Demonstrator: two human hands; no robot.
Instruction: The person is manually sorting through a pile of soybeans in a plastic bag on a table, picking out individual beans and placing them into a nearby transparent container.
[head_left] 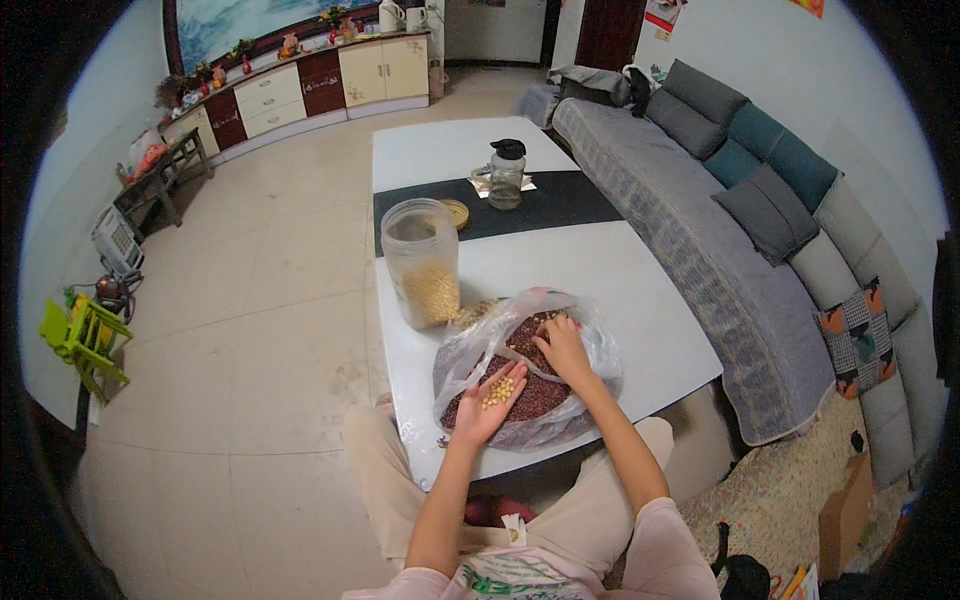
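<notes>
My left hand [480,415] lies palm up over a clear plastic bag [604,372], a small heap of yellow soybeans [498,391] resting in its palm. Small dark red beans [537,400] fill much of the bag, which sits open at the near end of the table. Further right, my right hand [563,347] reaches down into the beans with its fingers bent together; what lies between the fingertips is hidden. Just beyond the bag to the left stands a wide clear plastic jar [415,245], partly filled with yellow soybeans.
The white table [640,290] has a black band across it. On that band are a gold lid [456,213] and a bottle with a black top [507,180]. A grey sofa [690,270] runs along the right side. At far left stands a green chair [85,345].
</notes>
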